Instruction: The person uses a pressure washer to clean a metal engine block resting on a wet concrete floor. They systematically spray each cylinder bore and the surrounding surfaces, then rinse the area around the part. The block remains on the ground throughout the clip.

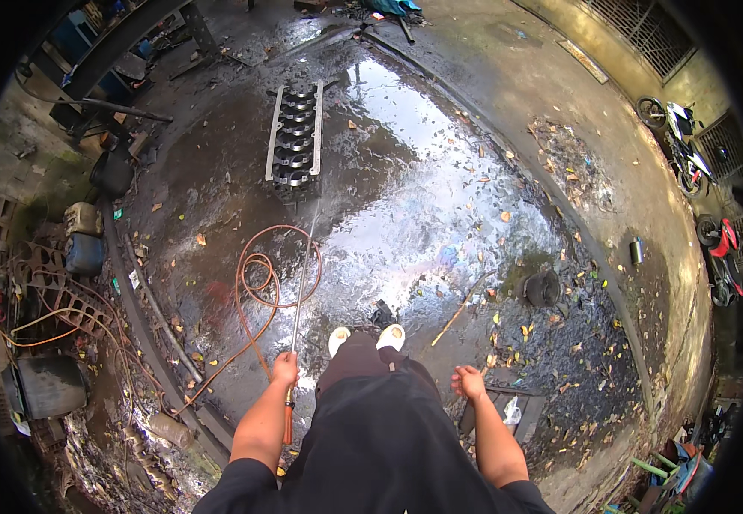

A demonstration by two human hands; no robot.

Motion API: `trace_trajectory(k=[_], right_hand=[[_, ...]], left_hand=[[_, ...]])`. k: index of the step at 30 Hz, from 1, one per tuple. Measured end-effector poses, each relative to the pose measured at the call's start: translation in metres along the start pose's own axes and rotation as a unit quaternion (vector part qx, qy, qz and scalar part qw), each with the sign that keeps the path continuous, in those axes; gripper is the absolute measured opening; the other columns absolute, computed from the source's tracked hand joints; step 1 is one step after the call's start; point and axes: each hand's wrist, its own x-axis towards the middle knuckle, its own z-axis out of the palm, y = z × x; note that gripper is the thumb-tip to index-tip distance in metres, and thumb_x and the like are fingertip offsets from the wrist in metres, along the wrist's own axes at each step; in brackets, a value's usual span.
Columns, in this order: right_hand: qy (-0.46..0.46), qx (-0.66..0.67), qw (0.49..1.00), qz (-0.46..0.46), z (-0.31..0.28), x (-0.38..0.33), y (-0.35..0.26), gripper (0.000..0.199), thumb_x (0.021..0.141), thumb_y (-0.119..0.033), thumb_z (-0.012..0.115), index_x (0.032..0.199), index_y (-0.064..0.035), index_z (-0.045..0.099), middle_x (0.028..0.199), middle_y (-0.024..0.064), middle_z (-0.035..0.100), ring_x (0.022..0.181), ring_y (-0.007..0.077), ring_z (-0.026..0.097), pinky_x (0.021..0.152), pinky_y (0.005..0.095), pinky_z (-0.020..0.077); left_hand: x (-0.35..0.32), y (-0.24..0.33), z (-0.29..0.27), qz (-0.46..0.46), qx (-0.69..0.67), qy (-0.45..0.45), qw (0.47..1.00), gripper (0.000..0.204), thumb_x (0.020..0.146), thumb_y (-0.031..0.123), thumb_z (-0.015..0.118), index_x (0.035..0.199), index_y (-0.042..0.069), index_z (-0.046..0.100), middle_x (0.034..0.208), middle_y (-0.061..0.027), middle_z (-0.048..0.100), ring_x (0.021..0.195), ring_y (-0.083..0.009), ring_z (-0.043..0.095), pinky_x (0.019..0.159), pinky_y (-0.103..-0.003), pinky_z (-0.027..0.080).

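My left hand (285,367) is closed around a long, thin metal spray wand (304,287) with an orange handle (288,420). The wand points away from me, its far end just short of a metal engine block (296,141) whose row of curved bearing saddles faces up. A reddish-brown hose (243,295) loops over the wet ground beside the wand and runs up to my left hand. Out to the right, my right hand (468,381) hangs with nothing visible in it, its fingers loosely bent and apart.
Wet, oily ground surrounds my white shoes (391,337). A dark bucket (542,289) and a thin stick (459,310) lie to the right. On the left are a blue jerrycan (85,255), a metal pipe (174,338) and a black container (50,387). Motorcycles (684,150) stand at far right.
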Motion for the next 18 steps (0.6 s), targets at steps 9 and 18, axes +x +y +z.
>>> trace_trajectory(k=[9,18], right_hand=[[-0.028,-0.075,0.996,-0.024,0.046,-0.021,0.014,0.02,0.09,-0.023,0.056,0.099,-0.0055,0.059,0.079,0.0031,0.063,0.061,0.0114,0.058,0.051,0.0248,0.0423],[-0.195,-0.117,0.968,-0.106,0.195,0.028,0.014,0.02,0.092,-0.021,0.056,0.103,-0.0042,0.06,0.084,0.0033,0.063,0.069,0.0088,0.056,0.061,0.0232,0.0459]], left_hand=[[0.028,0.018,0.008,-0.017,-0.063,-0.023,0.998,0.023,0.093,0.032,0.049,0.103,0.011,0.05,0.061,-0.0057,0.05,0.04,-0.0133,0.045,0.034,-0.03,0.038],[0.059,-0.018,0.052,0.024,-0.134,-0.044,0.99,0.027,0.093,0.031,0.05,0.112,0.013,0.047,0.064,-0.0037,0.05,0.042,-0.0128,0.046,0.036,-0.029,0.04]])
